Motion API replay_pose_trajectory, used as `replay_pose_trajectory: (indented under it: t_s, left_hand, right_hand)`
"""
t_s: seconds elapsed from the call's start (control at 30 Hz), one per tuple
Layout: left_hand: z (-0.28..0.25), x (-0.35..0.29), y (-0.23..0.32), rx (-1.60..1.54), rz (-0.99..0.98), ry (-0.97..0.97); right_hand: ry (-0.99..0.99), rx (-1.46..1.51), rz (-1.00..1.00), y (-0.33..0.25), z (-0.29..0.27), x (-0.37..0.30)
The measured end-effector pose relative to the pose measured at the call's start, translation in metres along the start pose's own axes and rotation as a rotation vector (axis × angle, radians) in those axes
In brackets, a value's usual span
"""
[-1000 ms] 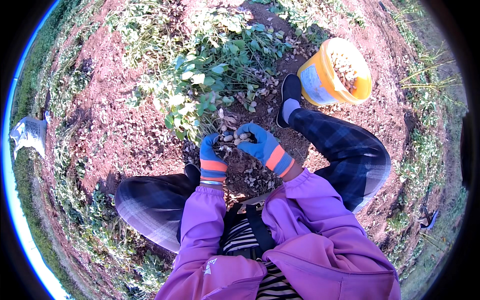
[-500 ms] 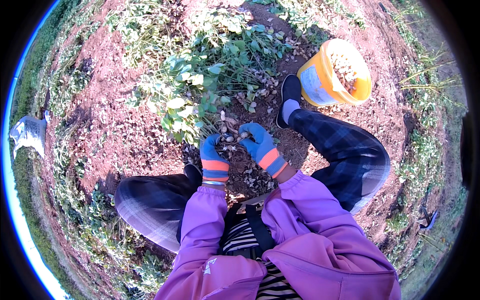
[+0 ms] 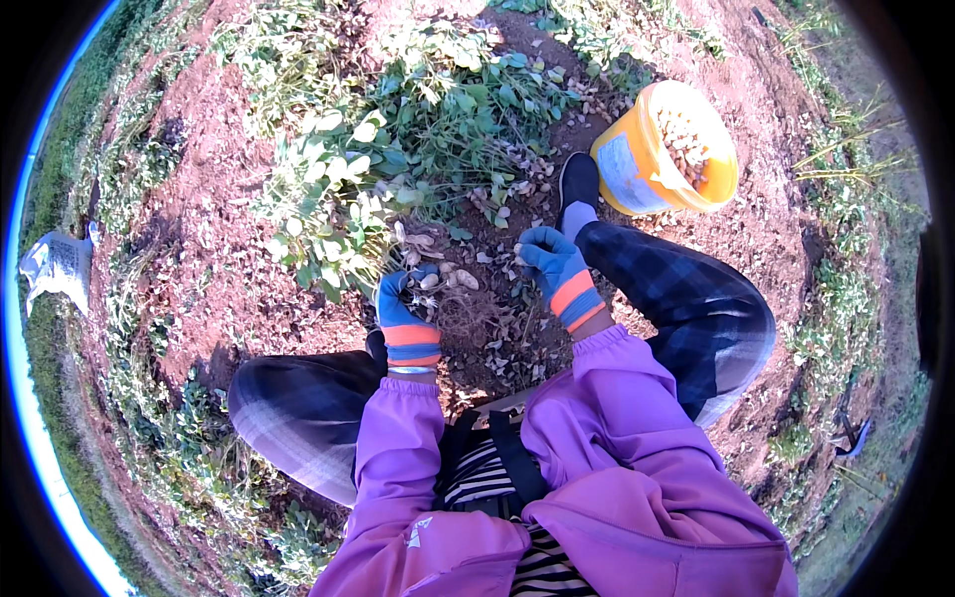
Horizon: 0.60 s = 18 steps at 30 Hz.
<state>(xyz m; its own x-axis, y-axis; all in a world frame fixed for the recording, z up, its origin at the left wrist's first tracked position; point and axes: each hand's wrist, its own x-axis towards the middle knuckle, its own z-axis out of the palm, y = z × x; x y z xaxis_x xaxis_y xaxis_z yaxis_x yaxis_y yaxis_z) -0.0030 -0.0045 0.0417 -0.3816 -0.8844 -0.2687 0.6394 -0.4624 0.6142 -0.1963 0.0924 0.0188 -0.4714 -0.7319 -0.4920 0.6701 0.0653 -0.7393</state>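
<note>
My left hand (image 3: 400, 310), in a blue glove with an orange and grey cuff, is closed around the base of a peanut plant (image 3: 328, 214). Its leafy stems point away to the far left. Pale peanuts (image 3: 462, 279) and thin roots hang out on the right side of that grip. My right hand (image 3: 555, 269), gloved the same way, is apart from the plant, to its right. Its fingertips pinch a small pale peanut (image 3: 519, 255).
A yellow bucket (image 3: 629, 164) partly filled with peanuts stands tilted beyond my right shoe (image 3: 578, 181). A heap of peanut plants (image 3: 468, 119) lies ahead on reddish soil. A white sack (image 3: 58, 267) is at far left, and a blue-handled tool (image 3: 854, 440) at far right.
My right hand has pulled away from the roots to the right, with a peanut in its fingers. My left hand and the plant have shifted slightly left.
</note>
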Motion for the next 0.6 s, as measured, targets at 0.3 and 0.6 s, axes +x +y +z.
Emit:
replay_pose_trajectory:
  t_s: [0.3,0.6]
  left_hand:
    - [-0.020,0.007,-0.008,-0.186,-0.190,0.022]
    - [0.002,-0.001,-0.002,-0.292,-0.323,0.008]
  right_hand:
    - [-0.307,-0.066,0.249,0.013,0.045,-0.028]
    - [-0.458,-0.296,-0.006,0.027,0.044,-0.019]
